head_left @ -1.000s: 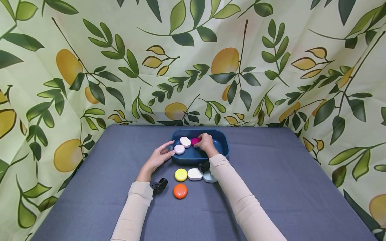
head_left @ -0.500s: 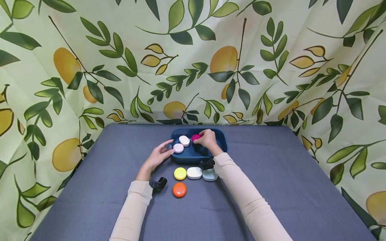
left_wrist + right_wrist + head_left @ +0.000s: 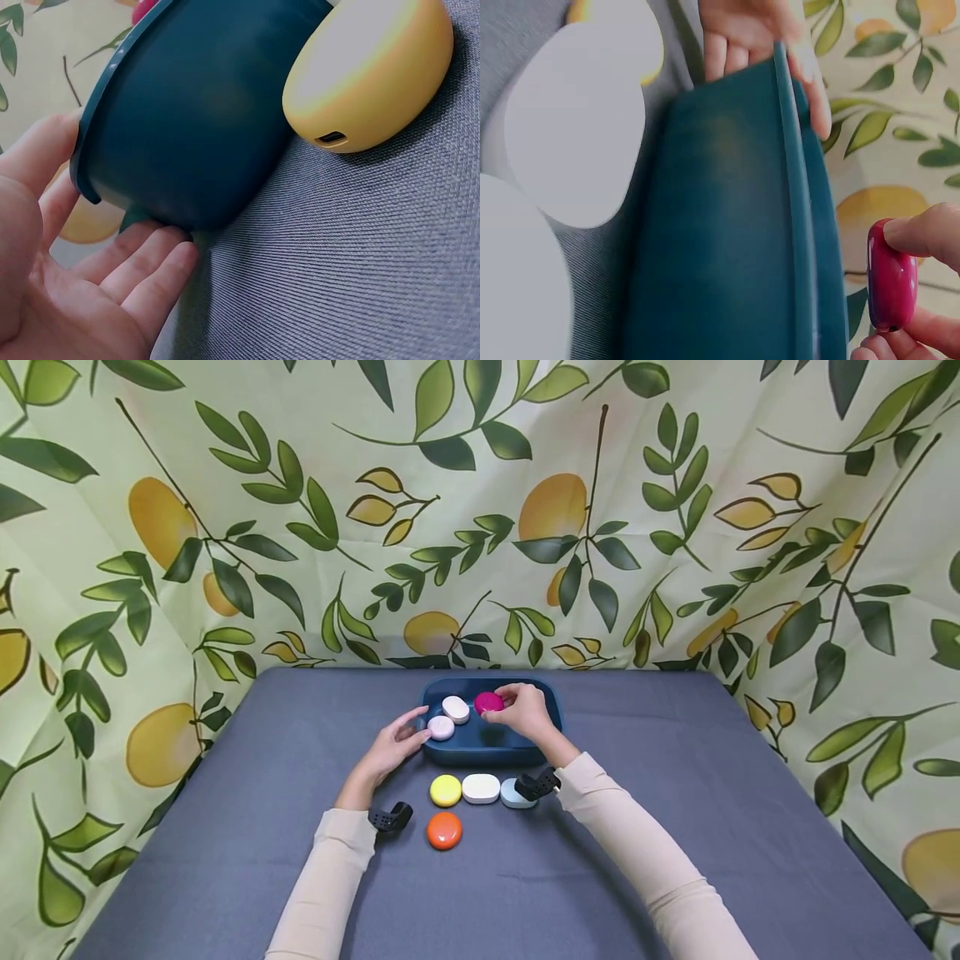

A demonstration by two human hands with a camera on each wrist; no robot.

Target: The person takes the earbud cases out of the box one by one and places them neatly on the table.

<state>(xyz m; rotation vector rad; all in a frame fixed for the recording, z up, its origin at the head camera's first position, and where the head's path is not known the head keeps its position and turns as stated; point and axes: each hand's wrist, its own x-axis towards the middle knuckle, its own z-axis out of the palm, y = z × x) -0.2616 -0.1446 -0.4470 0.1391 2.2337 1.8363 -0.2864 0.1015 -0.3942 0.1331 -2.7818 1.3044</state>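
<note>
Thumb and fingers of my right hand (image 3: 522, 710) pinch a glossy magenta earbud case (image 3: 488, 702) over the blue tray (image 3: 495, 756). In the right wrist view that magenta case (image 3: 892, 276) hangs on edge, apart from the tray's rim. My left hand (image 3: 387, 749) touches the tray's left end, its fingers fairly straight. The left wrist view has these fingers (image 3: 154, 281) against the tray's outer wall (image 3: 187, 112) and the thumb side at the rim. Two pale pink cases, an oval one (image 3: 455, 709) and a rounder one (image 3: 441, 727), lie inside the tray's left half.
In front of the tray a yellow case (image 3: 446, 790), a white oval case (image 3: 481, 788) and a pale blue case (image 3: 517, 794) form a row. An orange case (image 3: 444, 831) lies nearer. Leaf-and-fruit patterned cloth (image 3: 450, 527) hangs behind the grey-blue table (image 3: 660, 810).
My right hand has raised the magenta case slightly, and more of it shows. The right forearm has swung outward to the right. My left hand stays at the tray's end.
</note>
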